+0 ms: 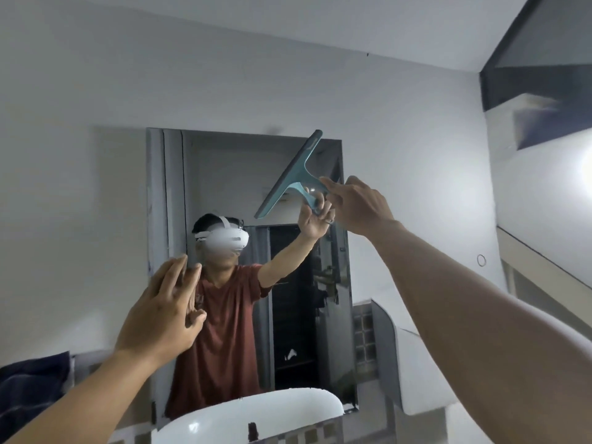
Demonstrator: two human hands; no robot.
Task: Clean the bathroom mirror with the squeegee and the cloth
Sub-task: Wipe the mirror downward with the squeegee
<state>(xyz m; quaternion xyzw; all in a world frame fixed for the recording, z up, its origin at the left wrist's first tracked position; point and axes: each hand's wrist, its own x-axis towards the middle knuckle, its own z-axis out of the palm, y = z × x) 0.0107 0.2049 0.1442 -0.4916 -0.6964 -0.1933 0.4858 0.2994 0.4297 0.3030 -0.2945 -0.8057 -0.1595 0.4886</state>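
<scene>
The rectangular mirror (224,174) hangs on the white wall ahead and reflects me. My right hand (355,203) is raised at the mirror's upper right and holds the handle of a teal squeegee (290,176). Its blade is tilted, running from the mirror's top edge down to the left. My left hand (163,315) is lifted in front of the mirror's lower left edge, fingers spread, holding nothing. A dark blue cloth (32,382) lies at the far left, low in view.
A white basin (250,411) sits below the mirror. A white curved fixture (416,379) stands at the lower right, beside the mirror. A dark window frame (528,59) fills the upper right corner, with a bright light (587,168) on the right edge.
</scene>
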